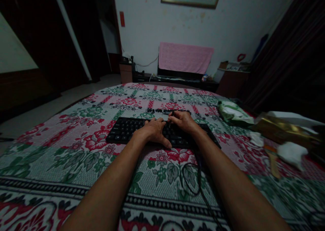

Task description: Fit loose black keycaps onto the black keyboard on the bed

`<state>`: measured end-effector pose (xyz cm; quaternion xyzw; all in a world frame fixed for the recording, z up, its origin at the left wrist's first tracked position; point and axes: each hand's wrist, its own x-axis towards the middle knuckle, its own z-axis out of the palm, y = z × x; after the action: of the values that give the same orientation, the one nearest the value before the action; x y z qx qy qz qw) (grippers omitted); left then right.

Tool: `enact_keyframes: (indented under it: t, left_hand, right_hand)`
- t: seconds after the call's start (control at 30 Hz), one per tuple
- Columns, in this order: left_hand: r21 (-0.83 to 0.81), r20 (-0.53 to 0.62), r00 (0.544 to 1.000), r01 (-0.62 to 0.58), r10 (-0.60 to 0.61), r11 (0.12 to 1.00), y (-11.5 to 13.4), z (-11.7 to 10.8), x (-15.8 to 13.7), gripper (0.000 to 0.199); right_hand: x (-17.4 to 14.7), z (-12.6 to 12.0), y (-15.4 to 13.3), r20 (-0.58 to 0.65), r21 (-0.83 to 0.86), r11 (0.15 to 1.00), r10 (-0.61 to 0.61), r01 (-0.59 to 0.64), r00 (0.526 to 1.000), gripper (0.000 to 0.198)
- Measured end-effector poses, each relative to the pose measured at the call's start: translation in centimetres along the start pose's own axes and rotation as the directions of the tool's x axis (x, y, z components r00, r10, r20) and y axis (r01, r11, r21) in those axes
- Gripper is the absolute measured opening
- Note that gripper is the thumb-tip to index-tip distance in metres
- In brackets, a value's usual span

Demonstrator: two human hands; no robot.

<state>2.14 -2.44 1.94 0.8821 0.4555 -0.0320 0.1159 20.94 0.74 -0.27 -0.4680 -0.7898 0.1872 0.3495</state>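
Note:
A black keyboard (124,131) lies across the flowered bedspread in front of me. My left hand (153,131) rests on its middle, fingers spread and thumb stretched toward the near edge. Just to the right, my right hand (181,120) is over the keyboard's far edge, thumb and fingertips pinched together on a small black piece that looks like a keycap (173,113). Beyond the keyboard, a row of small black pieces (158,111) lies on the cloth, partly hidden by my right hand. A black cable (186,182) loops on the near side.
Along the right of the bedspread (88,171) are a green-and-white packet (235,112), a golden box (281,127), crumpled white tissue (291,153) and a flat wooden-looking strip (274,165). A pink cloth (185,58) covers something by the far wall.

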Motion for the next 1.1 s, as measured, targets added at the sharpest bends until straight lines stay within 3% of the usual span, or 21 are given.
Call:
enact_keyframes:
  t: [0.23,0.7,0.9,1.1]
  left_hand:
    - [-0.008,0.023,1.0,0.007,-0.007,1.0,0.2,-0.3,-0.2,0.107]
    - [-0.003,-0.013,1.0,-0.026,0.026,1.0,0.1,-0.2,-0.2,0.107]
    - [0.0,0.02,1.0,-0.005,0.005,1.0,0.1,-0.3,-0.1,0.107]
    - [-0.001,0.013,1.0,-0.009,0.009,1.0,0.1,-0.3,-0.2,0.106]
  right_hand:
    - [-0.7,-0.1,-0.3,0.013,0.074,0.997,-0.013,0.012,1.0,0.023]
    - [-1.9,0.3,-1.4,-0.064,-0.121,0.986,-0.126,0.117,0.99,0.017]
    - [-1.4,0.3,-0.6,-0.082,-0.016,0.999,-0.047,0.046,0.995,0.019]
    - [-0.4,-0.2,-0.2,0.015,0.111,0.992,0.051,-0.053,0.999,0.023]
